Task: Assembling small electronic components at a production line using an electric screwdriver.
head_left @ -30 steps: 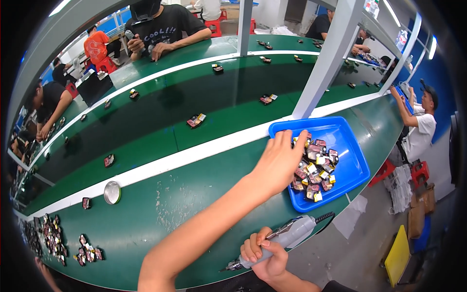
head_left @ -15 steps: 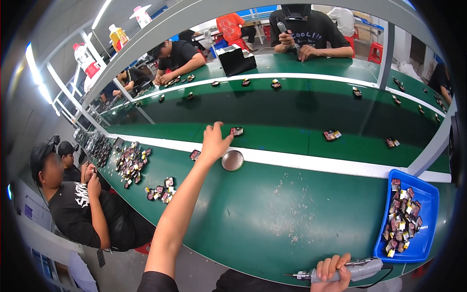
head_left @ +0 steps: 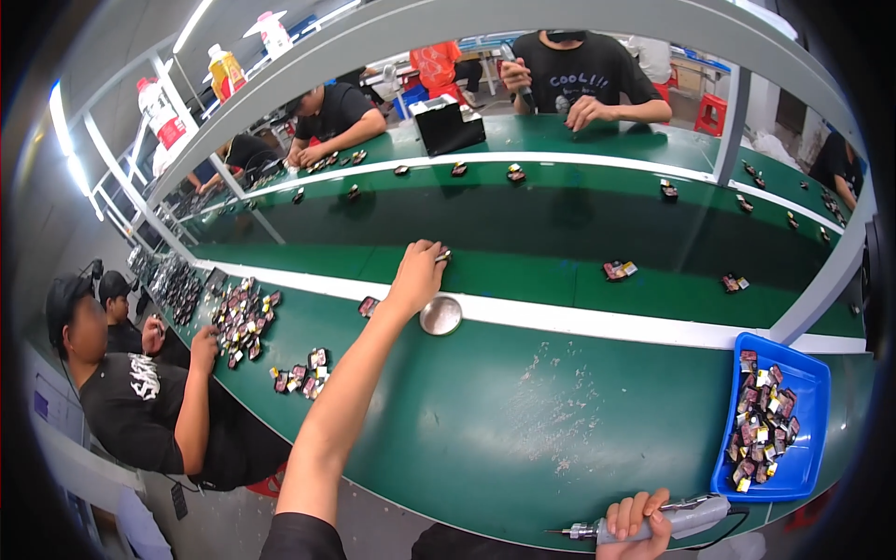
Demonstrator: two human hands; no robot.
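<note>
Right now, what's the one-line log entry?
left hand: touching small black-pink part over green belt | right hand: gripping grey cylindrical screwdriver | blue plastic tray: holding similar parts

- Small part (head_left: 445, 255), mostly hidden by the left hand (head_left: 418, 276).
- Grey power tool (head_left: 700, 516) at the near edge of the green surface (head_left: 448, 401), its grip covered by the right hand (head_left: 638, 523).
- White specks (head_left: 564, 411) on that surface, too small to tell.

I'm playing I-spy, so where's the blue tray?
In the head view, the blue tray is at the right side, on the green table, by the foot of the grey post.
</note>
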